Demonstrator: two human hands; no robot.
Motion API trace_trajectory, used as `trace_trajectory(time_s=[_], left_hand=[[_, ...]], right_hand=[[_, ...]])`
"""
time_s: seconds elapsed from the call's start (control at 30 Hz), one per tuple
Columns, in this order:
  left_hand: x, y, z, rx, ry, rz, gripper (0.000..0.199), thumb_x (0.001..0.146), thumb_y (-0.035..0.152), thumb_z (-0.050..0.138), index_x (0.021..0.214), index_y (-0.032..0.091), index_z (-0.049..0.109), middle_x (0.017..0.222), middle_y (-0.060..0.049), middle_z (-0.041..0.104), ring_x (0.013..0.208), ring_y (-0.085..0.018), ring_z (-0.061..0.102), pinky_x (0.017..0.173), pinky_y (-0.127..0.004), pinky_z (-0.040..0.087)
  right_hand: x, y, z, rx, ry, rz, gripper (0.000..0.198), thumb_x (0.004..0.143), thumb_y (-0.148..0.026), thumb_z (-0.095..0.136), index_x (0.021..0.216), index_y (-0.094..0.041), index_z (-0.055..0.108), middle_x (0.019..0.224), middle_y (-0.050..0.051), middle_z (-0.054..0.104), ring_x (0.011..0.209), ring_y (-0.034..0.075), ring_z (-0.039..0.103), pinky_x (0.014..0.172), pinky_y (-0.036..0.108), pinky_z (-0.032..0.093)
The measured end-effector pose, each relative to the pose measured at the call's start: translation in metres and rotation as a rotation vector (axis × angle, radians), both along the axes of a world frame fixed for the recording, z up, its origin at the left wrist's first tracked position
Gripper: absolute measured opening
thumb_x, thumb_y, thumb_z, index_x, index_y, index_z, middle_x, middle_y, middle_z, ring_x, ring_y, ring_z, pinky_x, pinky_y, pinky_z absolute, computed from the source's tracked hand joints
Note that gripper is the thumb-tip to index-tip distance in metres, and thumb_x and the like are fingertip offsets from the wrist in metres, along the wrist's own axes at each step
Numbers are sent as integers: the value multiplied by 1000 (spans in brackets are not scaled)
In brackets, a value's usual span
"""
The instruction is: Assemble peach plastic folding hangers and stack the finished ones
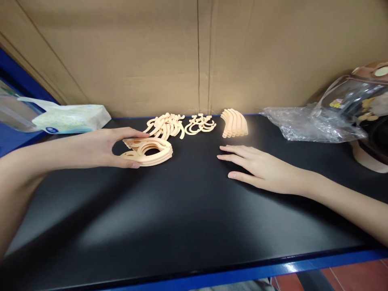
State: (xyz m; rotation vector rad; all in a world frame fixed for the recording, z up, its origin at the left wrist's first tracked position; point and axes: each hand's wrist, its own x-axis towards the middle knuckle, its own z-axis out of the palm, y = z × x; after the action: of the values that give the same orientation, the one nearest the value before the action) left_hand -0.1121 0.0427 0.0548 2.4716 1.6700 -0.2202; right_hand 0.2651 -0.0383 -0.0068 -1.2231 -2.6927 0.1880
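My left hand [117,147] grips a small stack of peach-coloured plastic hangers [163,158] at its left end, thumb on the near side and fingers on the far side. The stack is at the table surface, with a round opening in the middle. Fingers outstretched, my right hand [257,165] is over the black table [188,218] and holds nothing. Just beyond it stands a row of curved peach pieces [235,123] set side by side. Behind the hanger stack lies a loose heap of curved peach pieces [166,124], beside a smaller group of thin hooks [200,124].
At the left back is a tissue pack [75,117]. A crumpled clear plastic bag [315,125] lies at the right, against a transparent bottle [363,97] with a brown lid. A cardboard wall [145,56] closes off the back. The table's front edge [273,268] is blue.
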Motion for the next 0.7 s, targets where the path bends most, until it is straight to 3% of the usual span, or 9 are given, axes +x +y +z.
trace_trajectory(time_s=[0.7], left_hand=[[-4, 2, -2, -2, -2, -22, 78, 70, 69, 61, 137, 36, 42, 128, 5, 60, 102, -21, 60, 81, -21, 40]], right_hand=[[0, -1, 2, -5, -30, -6, 55, 97, -52, 34, 142, -21, 44, 152, 9, 36, 139, 26, 34, 112, 50, 32]])
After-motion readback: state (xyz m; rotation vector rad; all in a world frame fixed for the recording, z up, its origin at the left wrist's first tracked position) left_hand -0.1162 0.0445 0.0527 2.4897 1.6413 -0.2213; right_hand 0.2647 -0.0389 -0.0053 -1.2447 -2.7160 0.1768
